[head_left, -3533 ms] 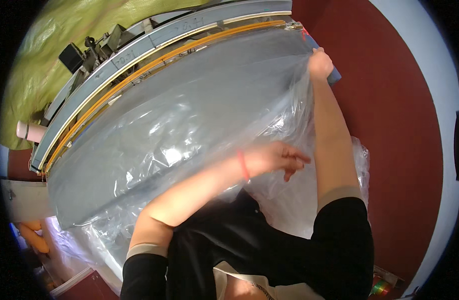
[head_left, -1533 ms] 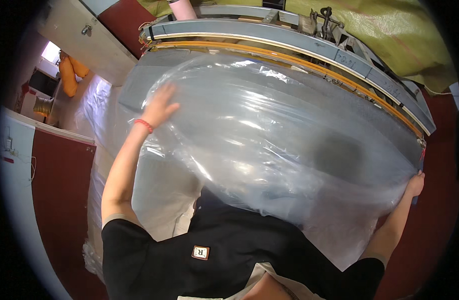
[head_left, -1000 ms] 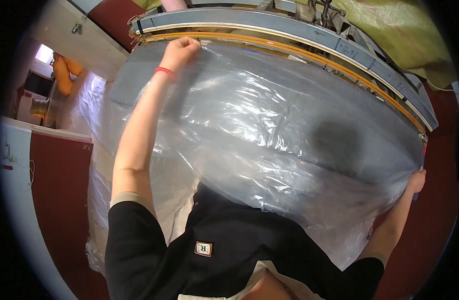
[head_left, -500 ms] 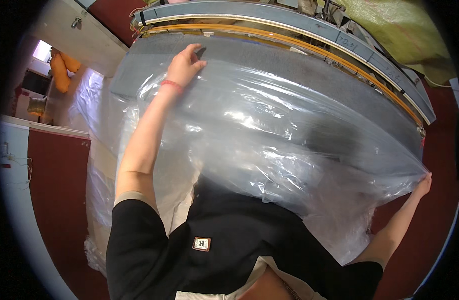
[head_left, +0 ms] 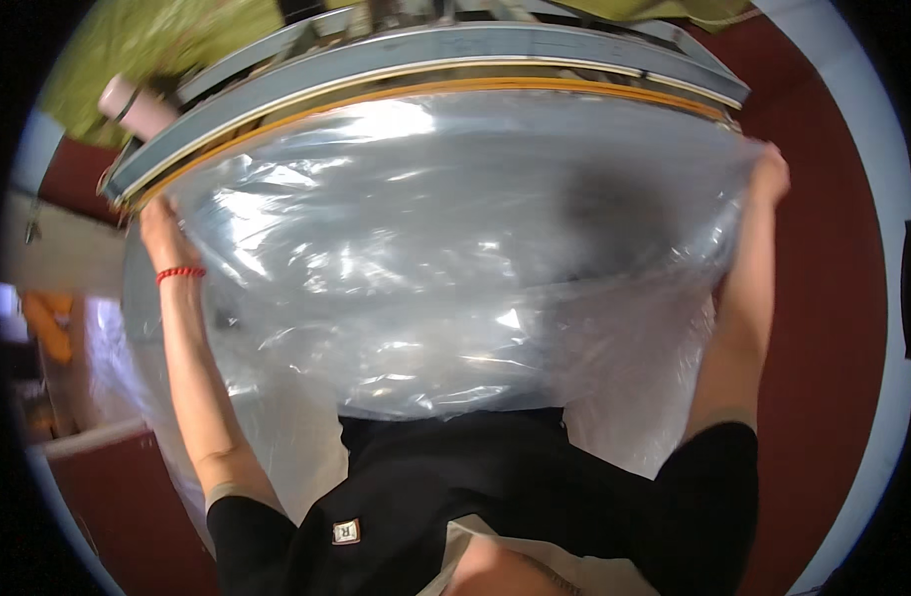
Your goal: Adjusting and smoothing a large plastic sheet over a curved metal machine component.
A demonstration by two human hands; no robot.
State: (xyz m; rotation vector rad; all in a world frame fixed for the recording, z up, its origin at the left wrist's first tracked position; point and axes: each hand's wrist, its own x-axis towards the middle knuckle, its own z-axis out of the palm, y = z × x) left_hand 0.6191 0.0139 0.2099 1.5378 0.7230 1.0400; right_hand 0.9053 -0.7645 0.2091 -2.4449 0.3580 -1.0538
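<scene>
A large sheet of clear plastic film [head_left: 445, 268] lies spread over a grey table [head_left: 138, 288], bulging and wrinkled. My left hand [head_left: 159, 226], with a red band at the wrist, grips the film's far left corner. My right hand [head_left: 770, 171] grips the film's far right corner. Both arms are stretched out wide, and the film hangs slack toward my black shirt [head_left: 455, 497].
A long grey machine bar with an orange strip [head_left: 445, 74] runs along the table's far edge. Yellow-green cloth [head_left: 147, 40] lies behind it. Dark red floor [head_left: 823, 348] is to the right. An orange thing [head_left: 43, 328] sits at far left.
My view has swung so the table is centred. My left hand slid from the film's top to its far left corner. My right hand rose to the far right corner, stretching the film wide.
</scene>
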